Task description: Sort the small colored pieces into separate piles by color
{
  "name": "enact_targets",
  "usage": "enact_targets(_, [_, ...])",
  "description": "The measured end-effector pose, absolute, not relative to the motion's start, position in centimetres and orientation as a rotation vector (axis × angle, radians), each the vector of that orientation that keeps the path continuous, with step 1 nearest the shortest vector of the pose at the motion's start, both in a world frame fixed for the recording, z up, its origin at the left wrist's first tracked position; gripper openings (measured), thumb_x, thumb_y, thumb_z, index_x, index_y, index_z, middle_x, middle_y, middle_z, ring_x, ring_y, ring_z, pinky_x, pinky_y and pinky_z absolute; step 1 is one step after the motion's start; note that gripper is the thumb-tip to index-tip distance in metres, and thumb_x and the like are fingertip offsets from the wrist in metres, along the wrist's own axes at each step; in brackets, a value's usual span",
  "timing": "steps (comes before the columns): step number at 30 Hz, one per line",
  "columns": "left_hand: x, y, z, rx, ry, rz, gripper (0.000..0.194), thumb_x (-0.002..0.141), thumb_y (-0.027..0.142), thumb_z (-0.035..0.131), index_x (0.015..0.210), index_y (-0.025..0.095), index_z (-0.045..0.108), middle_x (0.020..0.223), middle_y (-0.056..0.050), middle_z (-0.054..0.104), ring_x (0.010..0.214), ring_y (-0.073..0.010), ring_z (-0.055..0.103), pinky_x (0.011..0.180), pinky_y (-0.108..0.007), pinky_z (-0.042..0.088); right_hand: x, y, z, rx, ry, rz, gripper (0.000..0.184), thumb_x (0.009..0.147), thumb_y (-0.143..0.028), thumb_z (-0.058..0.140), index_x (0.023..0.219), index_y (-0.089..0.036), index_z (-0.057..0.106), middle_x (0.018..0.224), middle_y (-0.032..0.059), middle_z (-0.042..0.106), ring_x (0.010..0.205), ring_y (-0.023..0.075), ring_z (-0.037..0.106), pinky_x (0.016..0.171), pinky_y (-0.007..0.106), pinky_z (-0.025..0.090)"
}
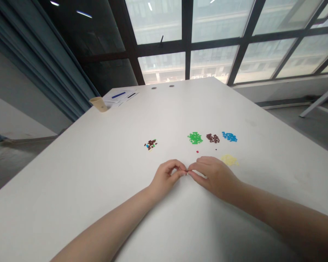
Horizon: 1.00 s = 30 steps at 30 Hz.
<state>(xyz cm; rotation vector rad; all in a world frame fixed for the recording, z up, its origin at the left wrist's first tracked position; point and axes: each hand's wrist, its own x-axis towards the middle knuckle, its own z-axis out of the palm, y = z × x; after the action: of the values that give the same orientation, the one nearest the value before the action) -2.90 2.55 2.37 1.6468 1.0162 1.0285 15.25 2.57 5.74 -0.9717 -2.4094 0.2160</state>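
Note:
Over the white table, the fingertips of my left hand (168,176) and my right hand (211,173) meet. Each hand is closed in a pinch at the same spot. A tiny brownish piece seems to show between the fingertips, too small to name. Beyond my right hand lie a green pile (195,138), a dark brown pile (213,138) and a blue pile (229,137) of small flat pieces. A pale yellow pile (229,159) sits just past my right knuckles. One red piece (197,151) lies alone. Farther left is a mixed-colour pile (151,144).
A beige paper cup (98,104) stands tilted-looking by the table's left edge. Near it are papers (109,96) with a blue pen (118,95) on top. Two round grey discs (171,86) are at the far edge, before the windows.

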Motion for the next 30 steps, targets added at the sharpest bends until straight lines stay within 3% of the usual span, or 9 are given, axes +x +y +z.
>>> enact_targets(3, [-3.0, 2.9, 1.9, 1.617, 1.063, 1.050, 0.016, 0.075, 0.031, 0.058, 0.077, 0.016, 0.056, 0.077, -0.004, 0.059, 0.072, -0.0132, 0.053, 0.069, -0.026, 0.042, 17.0, 5.1, 6.2, -1.099, -2.366, 0.177, 0.017, 0.084, -0.026, 0.047, 0.080, -0.018, 0.062, 0.071, 0.0021, 0.061, 0.070, 0.0137, 0.053, 0.065, 0.024, 0.035])
enact_targets(12, [-3.5, 3.6, 0.9, 1.633, 1.151, 1.020, 0.020, 0.082, 0.034, 0.048, 0.080, 0.016, 0.056, 0.078, -0.006, 0.059, 0.075, -0.0146, 0.053, 0.072, -0.028, 0.041, 27.1, 14.6, 3.4, -2.052, -2.309, 0.038, 0.019, 0.076, -0.030, 0.050, 0.076, -0.019, 0.065, 0.073, 0.0044, 0.063, 0.065, 0.0158, 0.053, 0.053, 0.024, 0.031])
enact_targets(30, [-3.3, 3.7, 1.0, 1.727, 1.188, 0.977, 0.021, 0.082, 0.033, 0.046, 0.079, 0.016, 0.056, 0.077, -0.005, 0.060, 0.075, -0.0144, 0.054, 0.071, -0.027, 0.042, 25.2, 14.0, 2.3, -2.045, -2.321, 0.113, 0.026, 0.080, -0.034, 0.044, 0.084, -0.023, 0.067, 0.081, 0.0048, 0.065, 0.073, 0.0180, 0.055, 0.053, 0.024, 0.030])
